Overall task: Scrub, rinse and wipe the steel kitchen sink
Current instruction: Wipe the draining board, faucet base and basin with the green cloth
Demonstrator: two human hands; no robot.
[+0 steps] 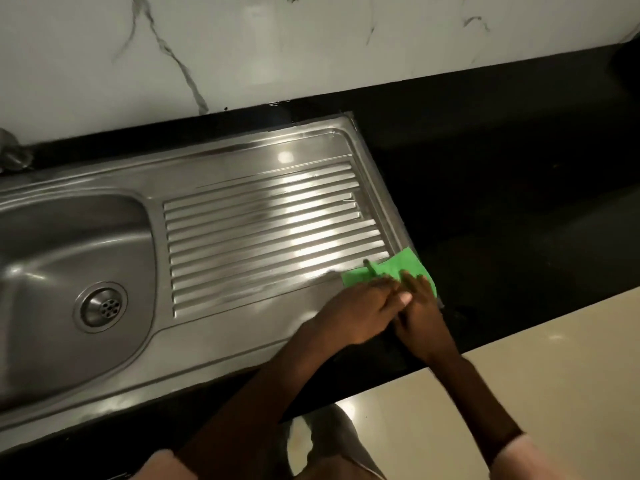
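At the near right corner of the ribbed steel drainboard [270, 230], a person's left hand [360, 313] and right hand [420, 315] lie side by side, fingers extended, pressing a flat green cleaning cloth [398, 268] onto the metal; the oval steel sink basin [62, 244] at left holds only its round perforated drain strainer [100, 306]; black countertop [502, 202] surrounds the unit.

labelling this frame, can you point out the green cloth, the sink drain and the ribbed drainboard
green cloth [403, 265]: head view, its far flat part.
sink drain [100, 306]: head view, strainer centre.
ribbed drainboard [270, 230]: head view, middle ridges.
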